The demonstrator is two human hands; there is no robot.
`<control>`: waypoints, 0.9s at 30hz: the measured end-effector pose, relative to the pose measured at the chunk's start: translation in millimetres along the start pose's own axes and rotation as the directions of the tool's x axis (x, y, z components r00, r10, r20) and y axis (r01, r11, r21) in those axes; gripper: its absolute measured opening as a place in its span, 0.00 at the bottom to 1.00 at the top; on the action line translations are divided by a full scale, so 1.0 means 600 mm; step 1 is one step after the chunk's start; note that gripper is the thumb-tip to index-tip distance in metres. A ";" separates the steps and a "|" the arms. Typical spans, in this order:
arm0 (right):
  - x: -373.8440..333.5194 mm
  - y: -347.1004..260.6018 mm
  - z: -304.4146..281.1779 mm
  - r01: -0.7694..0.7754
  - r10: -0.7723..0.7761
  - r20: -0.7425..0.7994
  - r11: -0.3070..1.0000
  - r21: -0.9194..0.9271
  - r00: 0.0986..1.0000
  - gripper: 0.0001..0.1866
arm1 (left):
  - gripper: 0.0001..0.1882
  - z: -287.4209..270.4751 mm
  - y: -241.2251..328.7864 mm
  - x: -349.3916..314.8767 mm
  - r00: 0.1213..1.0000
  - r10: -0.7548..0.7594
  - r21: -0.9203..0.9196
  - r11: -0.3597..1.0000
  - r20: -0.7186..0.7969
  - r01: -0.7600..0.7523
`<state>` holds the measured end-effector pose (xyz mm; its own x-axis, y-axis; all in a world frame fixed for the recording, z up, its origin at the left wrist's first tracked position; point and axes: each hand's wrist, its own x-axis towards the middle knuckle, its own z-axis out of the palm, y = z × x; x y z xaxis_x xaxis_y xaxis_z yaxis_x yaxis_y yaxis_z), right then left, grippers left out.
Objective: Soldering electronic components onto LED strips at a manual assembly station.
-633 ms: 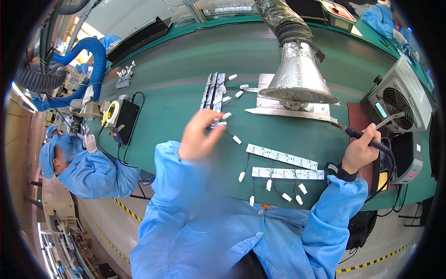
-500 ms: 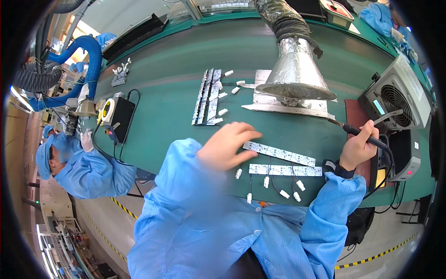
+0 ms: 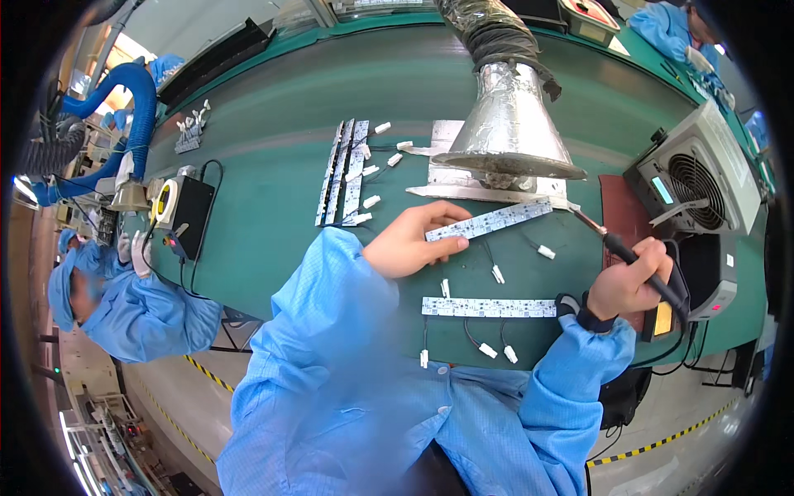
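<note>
My left hand [image 3: 418,240] pinches the left end of a white LED circuit strip [image 3: 490,221], lifted and slanting up toward the right. White connectors [image 3: 546,251] dangle from it on thin wires. In my right hand [image 3: 630,279] is a soldering iron [image 3: 616,245], its tip pointing up and left near the strip's far end. Whether tip and strip touch I cannot tell. A second LED strip [image 3: 488,307], with several wired connectors, lies on the green bench close to me. Left of the silver fume hood, more strips [image 3: 342,174] lie side by side.
A silver fume extractor hood [image 3: 511,124] hangs over a pale plate [image 3: 447,178]. At right stand a fan unit [image 3: 691,178] and a soldering station [image 3: 713,277]. A black box [image 3: 188,215] with cables sits at left. Co-workers [image 3: 124,306] are at the left and far right.
My left hand has taken hold of the farther strip and raised its right end toward the hood. My right hand keeps the iron, its tip now beside that end.
</note>
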<state>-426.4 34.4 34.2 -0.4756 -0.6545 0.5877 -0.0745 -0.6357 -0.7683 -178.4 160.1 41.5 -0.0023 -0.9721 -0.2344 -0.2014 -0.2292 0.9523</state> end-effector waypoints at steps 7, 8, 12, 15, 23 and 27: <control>-0.073 -0.037 0.010 0.153 -0.252 0.407 0.953 0.260 0.878 0.16 | 0.20 0.026 -0.043 -0.003 0.988 0.136 0.068 0.989 -0.070 -0.131; -0.079 -0.041 0.014 0.165 -0.276 0.459 0.949 0.268 0.844 0.16 | 0.21 0.030 -0.045 -0.003 0.964 0.246 0.173 0.959 -0.105 -0.226; -0.097 -0.037 0.021 0.165 -0.308 0.560 0.942 0.292 0.769 0.16 | 0.20 0.033 -0.040 -0.006 0.965 0.239 0.166 0.961 -0.111 -0.219; -0.098 -0.040 0.029 0.179 -0.331 0.599 0.937 0.300 0.730 0.16 | 0.20 0.032 -0.042 -0.005 0.963 0.241 0.137 0.965 -0.124 -0.224; -0.102 -0.038 0.034 0.209 -0.356 0.642 0.932 0.295 0.679 0.15 | 0.20 0.034 -0.044 -0.004 0.944 0.298 0.172 0.947 -0.144 -0.272; -0.103 -0.038 0.033 0.218 -0.356 0.656 0.933 0.285 0.665 0.15 | 0.20 0.035 -0.047 -0.003 0.941 0.300 0.169 0.947 -0.154 -0.274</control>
<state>-377.9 81.5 20.4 0.2852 -0.4777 0.8309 0.0762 -0.8529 -0.5165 -193.2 169.5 11.2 0.0886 -0.9915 0.0951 -0.3552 0.0578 0.9330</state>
